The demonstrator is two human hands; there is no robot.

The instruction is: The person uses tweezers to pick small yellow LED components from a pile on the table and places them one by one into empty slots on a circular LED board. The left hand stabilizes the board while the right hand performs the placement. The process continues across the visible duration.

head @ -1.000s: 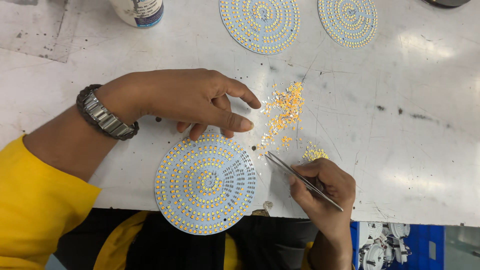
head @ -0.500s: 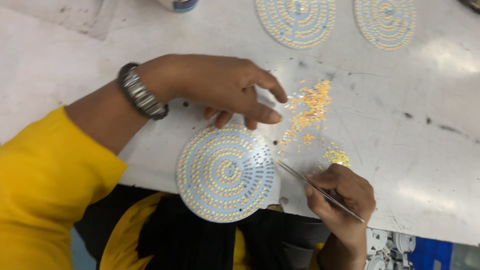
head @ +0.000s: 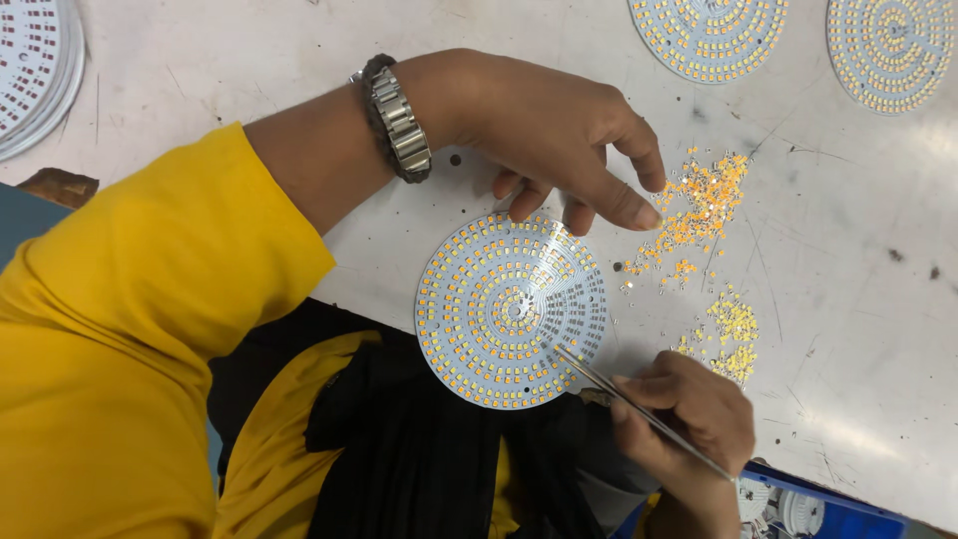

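Note:
A round white circuit board [head: 511, 307] covered in rings of small yellow chips lies at the near table edge. My right hand [head: 689, 414] grips metal tweezers [head: 639, 407], their tips resting on the board's lower right part. My left hand [head: 559, 125], with a metal wristwatch [head: 397, 120], lies just above the board. Its fingers are curled, the fingertips touch the board's upper rim, and the forefinger reaches a heap of loose yellow chips [head: 699, 205].
Two more round boards [head: 711, 35] [head: 893, 50] lie at the far right. A stack of white discs [head: 35, 70] sits at the far left. A smaller chip heap [head: 733, 334] lies near my right hand. A blue bin [head: 808, 504] stands below the table edge.
The view has shifted, so everything sits further right and lower. The tweezers' tips have moved from beside the board onto its lower right part. My left hand stays above the board.

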